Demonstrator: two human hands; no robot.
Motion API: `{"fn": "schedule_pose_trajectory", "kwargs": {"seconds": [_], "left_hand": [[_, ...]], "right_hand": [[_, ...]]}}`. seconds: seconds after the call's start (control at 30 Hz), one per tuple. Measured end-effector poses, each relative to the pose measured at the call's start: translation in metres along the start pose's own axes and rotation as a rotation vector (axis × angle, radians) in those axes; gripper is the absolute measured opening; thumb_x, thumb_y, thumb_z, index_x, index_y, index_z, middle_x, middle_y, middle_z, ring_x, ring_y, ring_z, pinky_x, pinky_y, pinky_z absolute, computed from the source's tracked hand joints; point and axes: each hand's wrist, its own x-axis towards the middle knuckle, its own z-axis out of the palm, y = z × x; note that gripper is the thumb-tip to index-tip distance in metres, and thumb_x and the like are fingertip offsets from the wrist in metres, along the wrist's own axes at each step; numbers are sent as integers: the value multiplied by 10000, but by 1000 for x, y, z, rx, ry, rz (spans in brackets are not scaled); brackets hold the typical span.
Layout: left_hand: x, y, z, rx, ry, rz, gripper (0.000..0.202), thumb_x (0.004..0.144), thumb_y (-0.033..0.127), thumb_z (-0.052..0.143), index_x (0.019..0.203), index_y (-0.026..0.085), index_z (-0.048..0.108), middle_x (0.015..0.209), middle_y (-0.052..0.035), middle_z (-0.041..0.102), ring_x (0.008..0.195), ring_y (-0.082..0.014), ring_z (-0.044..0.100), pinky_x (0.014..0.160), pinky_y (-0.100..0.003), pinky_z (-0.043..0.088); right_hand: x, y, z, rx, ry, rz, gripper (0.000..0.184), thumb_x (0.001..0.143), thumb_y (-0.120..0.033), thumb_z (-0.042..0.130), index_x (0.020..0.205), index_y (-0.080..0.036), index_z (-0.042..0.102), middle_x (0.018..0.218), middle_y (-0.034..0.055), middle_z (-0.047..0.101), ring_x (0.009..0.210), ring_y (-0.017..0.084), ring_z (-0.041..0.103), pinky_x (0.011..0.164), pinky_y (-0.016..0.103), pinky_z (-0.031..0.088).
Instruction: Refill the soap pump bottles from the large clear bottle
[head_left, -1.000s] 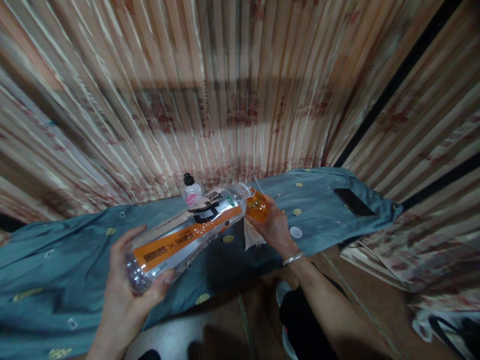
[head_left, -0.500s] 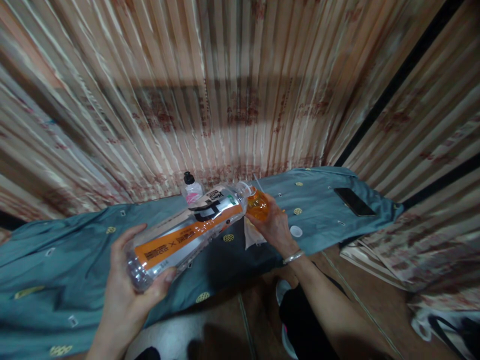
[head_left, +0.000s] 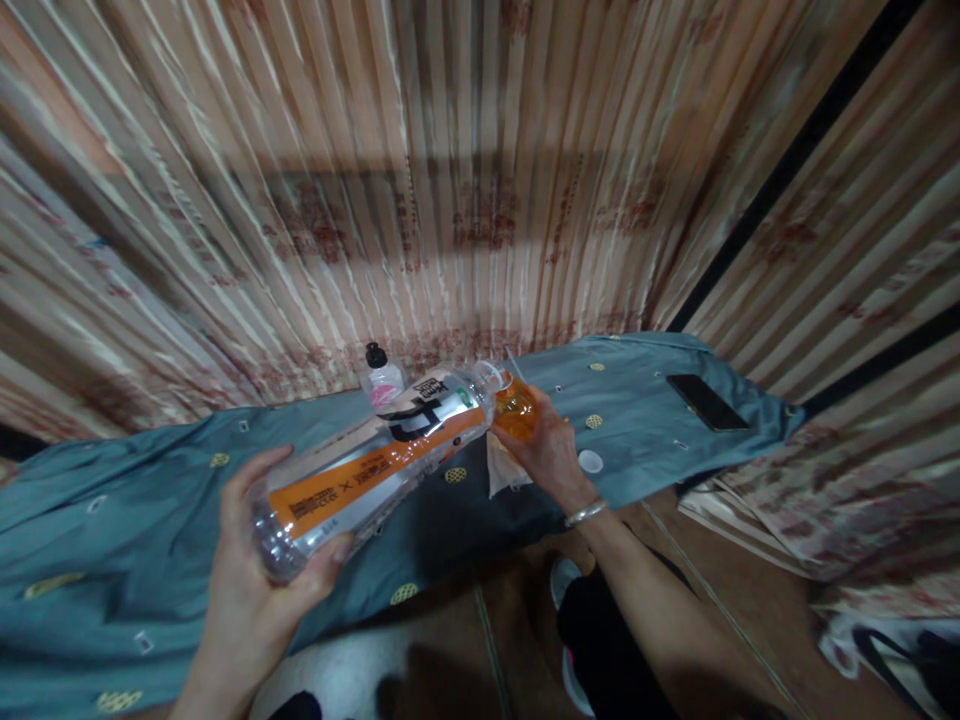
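Note:
My left hand is wrapped round the base of a large clear plastic bottle with an orange and silver label. The bottle is tilted, its neck pointing right and slightly up the picture. At its mouth, my right hand holds a small orange see-through bottle close against the opening; whether the two touch I cannot tell. A thin pale stick or straw stands up by the small bottle. Below the right hand, a pale bag or packet is partly hidden. A white round cap lies just right of that hand.
A green patterned cloth covers the long low surface. On it stand a clear bottle with a black top at the back and a dark phone at the right. Pleated curtains hang behind and at both sides.
Both hands and the bottles keep nearly the same pose. The view has shifted very slightly, so the surroundings sit a little further left.

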Motion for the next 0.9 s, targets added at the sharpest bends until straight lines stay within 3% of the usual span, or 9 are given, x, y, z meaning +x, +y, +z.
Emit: {"fn": "schedule_pose_trajectory", "kwargs": {"seconds": [0.33,0.67,0.9], "left_hand": [[0,-1,-1,23,1,18,948,633,676,838,1423,245,541,1228,-102,693,1091,-339,726,1018,-519,586],[1,-3,-2,45,7,13,966,623,701,830,1418,236,539,1248,-115,676,1107,-360,707,1055,-577,559],[0,-2,-2,47,14,39,967,627,722,834,1414,237,552,1187,-93,702,1038,-333,749,993,-519,621]], "right_hand": [[1,0,-2,2,-7,-9,694,878,-513,775,1430,-162,544,1232,188,791,1083,358,791,895,517,660],[1,-3,-2,4,-7,3,703,834,-418,833,1425,-161,549,1241,182,789,1102,350,787,918,506,665],[2,-4,-4,8,-17,-2,694,839,-403,833,1421,-159,546,1257,183,782,1118,349,785,925,511,666]]}}
